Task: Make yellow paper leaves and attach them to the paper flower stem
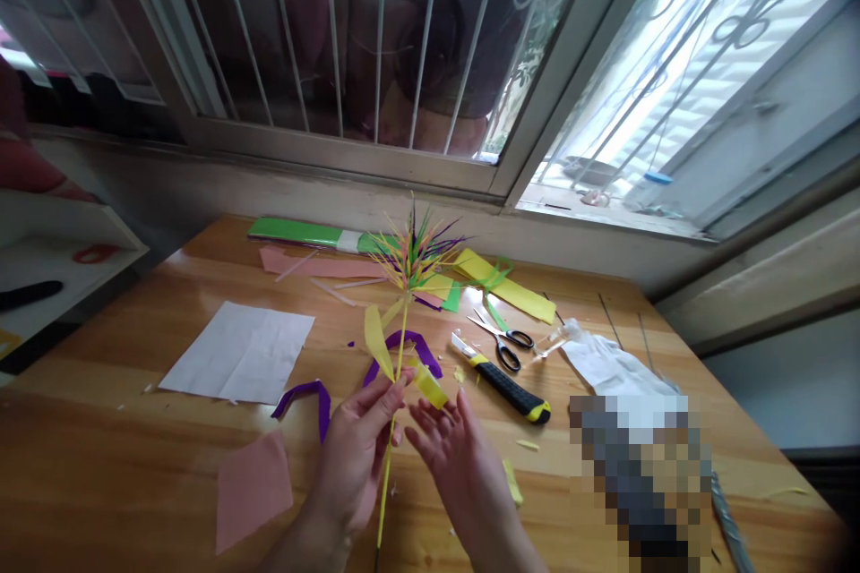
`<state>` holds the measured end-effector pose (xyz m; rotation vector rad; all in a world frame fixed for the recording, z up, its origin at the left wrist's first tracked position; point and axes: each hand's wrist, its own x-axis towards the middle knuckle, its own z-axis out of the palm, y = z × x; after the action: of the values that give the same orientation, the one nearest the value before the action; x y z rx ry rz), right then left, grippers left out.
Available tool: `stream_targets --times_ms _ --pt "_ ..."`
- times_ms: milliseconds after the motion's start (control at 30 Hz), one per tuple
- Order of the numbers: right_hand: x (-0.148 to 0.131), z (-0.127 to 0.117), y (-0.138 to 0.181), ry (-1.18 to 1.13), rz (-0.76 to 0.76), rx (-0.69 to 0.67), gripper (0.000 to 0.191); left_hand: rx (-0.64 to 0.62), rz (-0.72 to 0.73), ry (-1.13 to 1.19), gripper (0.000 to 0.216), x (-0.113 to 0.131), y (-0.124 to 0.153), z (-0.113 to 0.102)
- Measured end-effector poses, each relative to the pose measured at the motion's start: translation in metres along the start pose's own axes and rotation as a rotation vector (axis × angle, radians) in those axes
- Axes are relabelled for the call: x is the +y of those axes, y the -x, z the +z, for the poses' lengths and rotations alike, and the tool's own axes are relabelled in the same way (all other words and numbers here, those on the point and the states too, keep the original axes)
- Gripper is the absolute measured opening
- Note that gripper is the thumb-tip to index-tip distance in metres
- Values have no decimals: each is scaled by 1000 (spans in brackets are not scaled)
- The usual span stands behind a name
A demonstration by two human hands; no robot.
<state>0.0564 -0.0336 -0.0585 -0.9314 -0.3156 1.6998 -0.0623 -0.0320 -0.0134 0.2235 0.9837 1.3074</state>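
My left hand (pixel 359 443) pinches the thin yellow stem (pixel 386 483) of a handmade paper flower, thumb against fingers. A pale yellow paper leaf (pixel 378 342) stands up from the stem just above that grip. At the top is a spiky flower head (pixel 413 255) of thin green, purple, pink and yellow strips. My right hand (pixel 457 466) is palm up just right of the stem, fingers curled and partly apart. Between its fingertips and thumb sits a small roll of yellow tape (pixel 430 385), loosely held and reaching towards the stem.
Scissors (pixel 503 342) and a box cutter (pixel 507 387) lie to the right. Purple strips (pixel 315 389), a white sheet (pixel 238 354) and a pink paper piece (pixel 253 488) are on the left. Folded yellow paper (pixel 517 291) and a green pack (pixel 296 231) lie behind, near the window wall.
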Motion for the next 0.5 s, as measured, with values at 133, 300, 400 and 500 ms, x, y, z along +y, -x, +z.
stream_targets --times_ms 133,300,400,500 --pt "-3 -12 -1 521 -598 94 29 19 4 -65 37 0 -2 1" --pt "-33 -1 0 1112 -743 -249 36 -18 3 -107 34 -1 0 3" --pt "-46 5 -2 1185 -566 -352 37 -14 3 -118 32 -4 0 3" --pt "-54 8 -4 1329 -605 -337 39 -3 4 -117 32 -8 -1 4"
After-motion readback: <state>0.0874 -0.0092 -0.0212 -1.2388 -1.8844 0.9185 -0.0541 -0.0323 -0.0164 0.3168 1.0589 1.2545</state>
